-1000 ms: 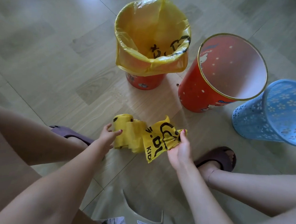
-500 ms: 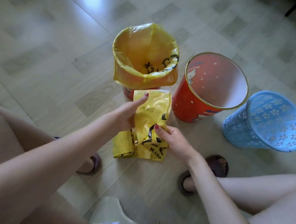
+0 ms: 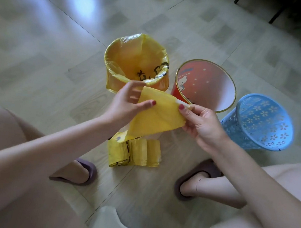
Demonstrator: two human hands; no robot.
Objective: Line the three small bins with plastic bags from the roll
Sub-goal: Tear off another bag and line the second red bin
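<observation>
While both hands hold it up above the floor, a folded yellow plastic bag (image 3: 157,114) is stretched flat between them. The left hand (image 3: 126,102) pinches the bag's left edge, thumb on the near face and fingers behind. The right hand (image 3: 200,124) pinches the bag's upper right corner between thumb and fingers. Both thumbnails are painted red.

From the bag's lower end the plastic runs down to the roll of bags (image 3: 136,151), which lies loosely unwound on the floor (image 3: 40,56), between the person's two feet and just in front of the bins. Black print shows on the roll's left side.

Three small bins stand on the floor in a row beyond the hands. The left bin (image 3: 136,64) is already lined with a yellow bag folded over its rim, black print visible inside. The middle bin (image 3: 204,84) is red with a gold rim and a cartoon picture on its inside wall, and has no bag. The right bin (image 3: 258,123) is blue with flower-shaped cutouts, tilts to the right, and also has no bag. The red and blue bins stand just beside each other.

Each foot wears a dark slipper: the left slipper (image 3: 87,174) and the right slipper (image 3: 201,173) sit either side of the roll. Bare knees fill the lower corners. The floor is pale tile with wood-grain squares.
</observation>
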